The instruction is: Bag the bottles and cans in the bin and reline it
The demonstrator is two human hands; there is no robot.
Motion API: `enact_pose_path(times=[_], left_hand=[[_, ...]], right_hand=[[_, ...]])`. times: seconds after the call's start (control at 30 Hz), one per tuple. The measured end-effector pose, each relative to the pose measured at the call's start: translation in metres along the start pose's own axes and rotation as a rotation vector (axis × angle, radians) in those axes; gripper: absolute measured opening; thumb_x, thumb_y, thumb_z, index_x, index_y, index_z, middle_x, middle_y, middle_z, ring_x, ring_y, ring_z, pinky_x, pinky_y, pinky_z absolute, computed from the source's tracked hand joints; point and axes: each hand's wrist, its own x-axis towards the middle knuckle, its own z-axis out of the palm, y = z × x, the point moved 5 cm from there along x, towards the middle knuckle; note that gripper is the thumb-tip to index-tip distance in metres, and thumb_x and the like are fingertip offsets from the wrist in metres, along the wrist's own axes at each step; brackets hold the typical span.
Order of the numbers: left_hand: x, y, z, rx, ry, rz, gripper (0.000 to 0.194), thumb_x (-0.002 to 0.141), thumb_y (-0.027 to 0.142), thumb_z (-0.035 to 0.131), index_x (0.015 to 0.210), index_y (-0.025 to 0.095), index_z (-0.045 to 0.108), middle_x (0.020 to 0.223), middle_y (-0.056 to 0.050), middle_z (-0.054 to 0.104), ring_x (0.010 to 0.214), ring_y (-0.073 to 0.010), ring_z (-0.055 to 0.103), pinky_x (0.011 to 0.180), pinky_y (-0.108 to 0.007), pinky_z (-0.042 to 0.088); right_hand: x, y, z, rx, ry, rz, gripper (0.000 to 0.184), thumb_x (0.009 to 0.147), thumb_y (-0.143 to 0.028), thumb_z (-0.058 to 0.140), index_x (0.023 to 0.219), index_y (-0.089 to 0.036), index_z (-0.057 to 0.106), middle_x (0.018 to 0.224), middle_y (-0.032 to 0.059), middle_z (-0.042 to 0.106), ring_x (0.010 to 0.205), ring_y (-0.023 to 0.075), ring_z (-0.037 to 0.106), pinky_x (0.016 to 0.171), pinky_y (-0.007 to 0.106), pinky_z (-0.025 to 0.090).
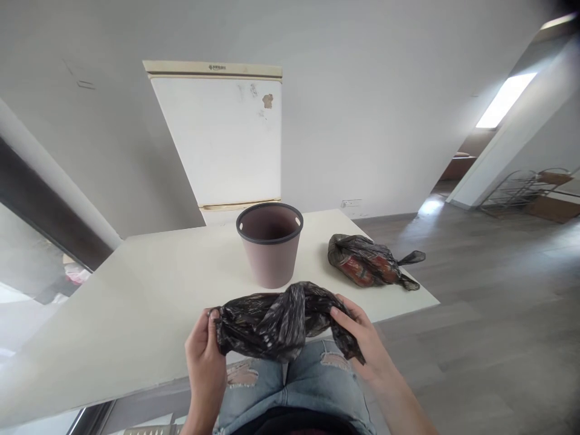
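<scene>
A crumpled black plastic bag (276,323) hangs between both of my hands over the table's near edge. My left hand (205,356) pinches its left end, fingers closed. My right hand (362,338) grips its right end, with a flap trailing below the palm. Just behind the bag stands an empty mauve bin (270,244) with a dark rim and side holes. A tied black bag (369,261) with something red showing through lies to the bin's right.
The white table (136,302) reaches left and back to a white fridge (226,139) against the wall. Grey wood floor opens to the right, with a wire rack (521,190) far off. My knees in torn jeans are under the table edge.
</scene>
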Motion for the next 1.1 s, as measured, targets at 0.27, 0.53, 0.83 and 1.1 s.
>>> enact_pose_path(times=[0.27, 0.53, 0.83, 1.1], left_hand=[[0.045, 0.003, -0.044, -0.270, 0.157, -0.153, 0.023, 0.091, 0.042, 0.069, 0.090, 0.020, 0.070, 0.082, -0.004, 0.066, 0.074, -0.0173, 0.061, 0.063, -0.026, 0.053], [0.046, -0.006, -0.036, -0.501, 0.194, -0.141, 0.035, 0.089, 0.040, 0.073, 0.120, 0.027, 0.064, 0.094, 0.000, 0.060, 0.081, -0.0117, 0.060, 0.071, -0.021, 0.053], [-0.003, 0.028, 0.004, 0.545, -0.096, 0.255, 0.047, 0.096, 0.049, 0.066, 0.139, 0.031, 0.063, 0.152, -0.012, 0.055, 0.143, -0.0367, 0.051, 0.115, -0.057, 0.046], [-0.039, 0.019, 0.057, 0.386, -0.595, 0.291, 0.030, 0.105, 0.038, 0.050, 0.098, 0.025, 0.077, 0.093, -0.007, 0.076, 0.087, -0.0216, 0.071, 0.081, -0.031, 0.057]], right_hand=[[0.007, -0.008, -0.018, 0.018, 0.012, 0.010, 0.037, 0.073, -0.044, 0.092, 0.100, -0.024, 0.077, 0.087, 0.0024, 0.073, 0.072, 0.0179, 0.066, 0.063, 0.028, 0.053], [0.006, 0.002, -0.031, 0.019, 0.141, -0.035, 0.033, 0.076, -0.044, 0.089, 0.103, -0.026, 0.081, 0.099, 0.0055, 0.080, 0.088, 0.0275, 0.072, 0.075, 0.036, 0.058], [-0.003, -0.004, 0.001, 0.033, -0.072, 0.028, 0.038, 0.077, -0.040, 0.089, 0.105, -0.026, 0.069, 0.086, 0.0017, 0.070, 0.072, 0.0189, 0.062, 0.066, 0.029, 0.049], [-0.017, 0.001, 0.029, -0.331, -0.408, 0.066, 0.030, 0.078, -0.036, 0.086, 0.083, -0.019, 0.062, 0.070, -0.0037, 0.054, 0.064, 0.0120, 0.044, 0.061, 0.025, 0.031]])
